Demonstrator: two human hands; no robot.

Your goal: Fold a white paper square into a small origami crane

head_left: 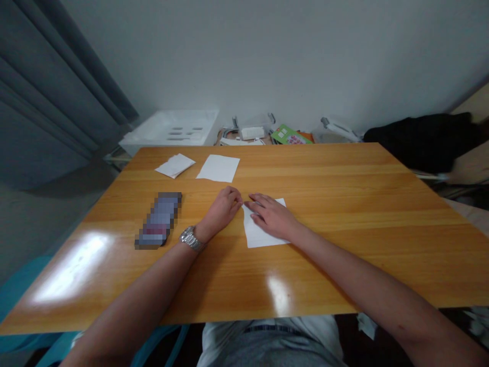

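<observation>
A sheet of white paper (262,238) lies on the wooden table in front of me. My right hand (273,216) rests flat across it, fingers stretched toward its left side and partly covering the sheet. At the paper's upper left corner is my left hand (225,208), its fingers curled and closed in a pinch on the edge. A metal watch (191,238) circles the left wrist. Farther back are a second white sheet (219,168), lying flat, and a folded piece of white paper (175,165).
A phone (159,220), blurred out, lies left of my left arm on the wooden table (344,204). Behind the far edge stand a white plastic tray (133,138) and a green booklet (286,134). Black cloth (420,135) is heaped at right; a blue chair (23,285) is at left.
</observation>
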